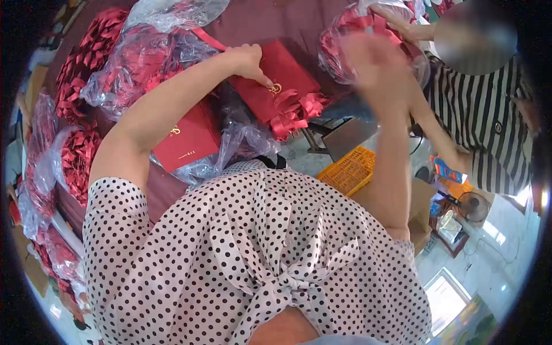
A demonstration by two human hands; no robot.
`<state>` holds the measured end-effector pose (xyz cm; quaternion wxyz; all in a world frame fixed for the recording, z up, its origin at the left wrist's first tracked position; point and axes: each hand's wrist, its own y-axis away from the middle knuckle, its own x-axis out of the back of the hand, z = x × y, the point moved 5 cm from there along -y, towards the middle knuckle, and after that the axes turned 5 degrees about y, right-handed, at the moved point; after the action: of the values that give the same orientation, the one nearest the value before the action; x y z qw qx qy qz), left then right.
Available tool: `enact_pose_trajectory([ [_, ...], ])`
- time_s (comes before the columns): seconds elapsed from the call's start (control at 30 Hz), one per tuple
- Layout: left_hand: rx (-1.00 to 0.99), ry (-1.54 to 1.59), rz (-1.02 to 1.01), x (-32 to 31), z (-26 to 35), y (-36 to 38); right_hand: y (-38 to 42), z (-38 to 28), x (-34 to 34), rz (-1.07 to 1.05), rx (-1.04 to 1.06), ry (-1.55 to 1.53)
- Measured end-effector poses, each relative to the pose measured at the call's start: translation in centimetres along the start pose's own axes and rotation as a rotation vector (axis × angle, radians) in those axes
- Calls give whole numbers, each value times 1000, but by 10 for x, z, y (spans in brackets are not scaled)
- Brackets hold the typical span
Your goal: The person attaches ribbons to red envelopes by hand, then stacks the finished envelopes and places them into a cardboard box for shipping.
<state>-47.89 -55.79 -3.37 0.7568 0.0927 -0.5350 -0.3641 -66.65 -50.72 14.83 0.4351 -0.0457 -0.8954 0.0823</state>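
My left hand (251, 62) is bent over the edge of a red gift bag (276, 63), its thumb pressed on the front near a gold emblem. A bunch of red ribbon loops (296, 112) hangs at the bag's near end. A red ribbon strip (208, 39) runs toward the same hand from the left. Raised at the right, my right hand (376, 63) is smeared by motion, so its fingers cannot be made out. It appears in front of a plastic-wrapped bundle of red ribbons (339, 49). Another red gift bag (192, 141) lies under my left forearm.
Clear plastic bags with red ribbons (144, 57) cover the dark red table (247, 20). A person in a striped top (477, 121) works at the right. An orange crate (348, 172) and a fan (472, 206) stand below the table.
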Motion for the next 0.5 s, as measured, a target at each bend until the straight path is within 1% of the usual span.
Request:
enact_pose_trajectory([
  [0.03, 45, -16, -18, 2, 3, 2, 3, 14, -41, -162, -10, 158],
  [0.07, 86, -32, -27, 6, 5, 2, 3, 41, -86, -350, -35, 252],
  [0.13, 85, 13, -39, 3, -4, -5, -3, 82, -142, -733, -251, 313],
  [0.17, 87, 54, -36, -1, -10, -11, -1, 97, -157, -732, -293, 134],
  [0.23, 150, 200, 7, -7, -21, -18, 0, 120, -176, -620, -312, 155],
  [0.27, 161, 293, -93, -11, -23, -22, -2, 122, -178, -722, -366, 95],
  [0.33, 223, 273, -135, -8, -19, -18, -2, 116, -174, -896, -476, -32],
  [0.4, 193, 255, -110, -6, -13, -13, 1, 127, -185, -947, -513, -91],
  [0.43, 160, 160, -20, -4, -8, -10, -1, 124, -178, -882, -454, 41],
  [0.47, 130, 67, 65, 0, -5, -8, 2, 121, -172, -877, -446, 42],
  [0.5, 32, 178, 35, 0, -6, -10, 5, 112, -162, -822, -370, -90],
])
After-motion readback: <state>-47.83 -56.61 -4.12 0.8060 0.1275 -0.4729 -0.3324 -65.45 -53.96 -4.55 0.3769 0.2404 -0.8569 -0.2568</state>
